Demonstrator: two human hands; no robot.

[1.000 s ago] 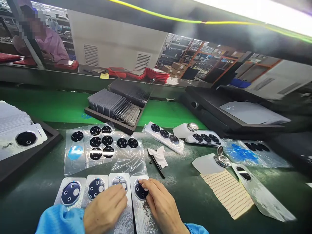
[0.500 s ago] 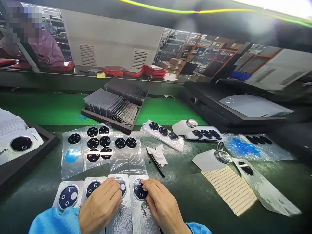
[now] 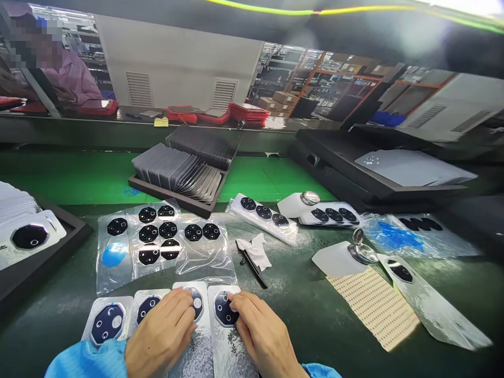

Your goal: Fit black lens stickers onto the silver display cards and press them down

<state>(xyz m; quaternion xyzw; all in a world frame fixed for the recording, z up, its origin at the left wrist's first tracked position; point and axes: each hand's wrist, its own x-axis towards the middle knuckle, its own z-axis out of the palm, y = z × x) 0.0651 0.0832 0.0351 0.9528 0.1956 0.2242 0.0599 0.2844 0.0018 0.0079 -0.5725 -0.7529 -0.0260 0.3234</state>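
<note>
Four silver phone-back-like panels lie side by side at the near edge, each with a dark octagonal piece bearing round rings. My left hand point(image 3: 161, 328), closed with fingers together, lies over the second and third panels. Its fingertips are at the edge of the third panel's octagonal piece point(image 3: 197, 303). What they hold, if anything, is hidden. My right hand point(image 3: 265, 328) is closed, thumb and fingertips at the upper right of the octagonal piece point(image 3: 224, 311) on the rightmost panel point(image 3: 227, 344). Anything between those fingertips is too small to name. The leftmost panel point(image 3: 88, 321) is untouched.
Behind the panels lie clear film sheets point(image 3: 118, 273) with black octagonal pieces. Black tweezers point(image 3: 258, 275) with a white wipe point(image 3: 258, 251) are centre. At right are a sticker sheet point(image 3: 374, 307), a metal-lidded dispenser point(image 3: 362, 254) and another panel point(image 3: 444, 310). A black tray point(image 3: 79, 231) stands left.
The view has shifted slightly. Both hands stay at the same two panels, with the right fingertips still at the octagonal piece. Nothing has visibly been picked up or let go.
</note>
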